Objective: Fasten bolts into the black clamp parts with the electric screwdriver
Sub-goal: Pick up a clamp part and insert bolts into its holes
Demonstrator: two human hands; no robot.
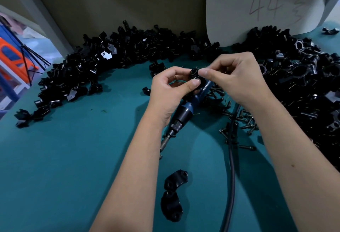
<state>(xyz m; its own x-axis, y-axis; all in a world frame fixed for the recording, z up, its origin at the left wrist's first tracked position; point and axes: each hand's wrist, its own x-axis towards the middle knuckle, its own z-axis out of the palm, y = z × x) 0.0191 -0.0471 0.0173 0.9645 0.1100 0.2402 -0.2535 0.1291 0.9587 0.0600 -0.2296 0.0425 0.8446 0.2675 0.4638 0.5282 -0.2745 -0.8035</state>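
Note:
Above the middle of the teal table, my left hand [172,89] pinches a small black clamp part [195,75] between thumb and fingers. My right hand [237,77] meets it from the right, its thumb and forefinger pinching at the part's top; what they hold there is too small to tell. The blue and black electric screwdriver [185,111] lies on the table under both hands, bit pointing toward me. Loose black bolts [239,121] are scattered to its right. Two curved clamp halves [173,195] lie near the front.
A long heap of black clamp parts [110,58] curves along the back left. A second heap of assembled clamps [303,77] fills the right side. The screwdriver's black cable [232,158] runs toward me. A white card marked 44 [265,7] leans on the back wall.

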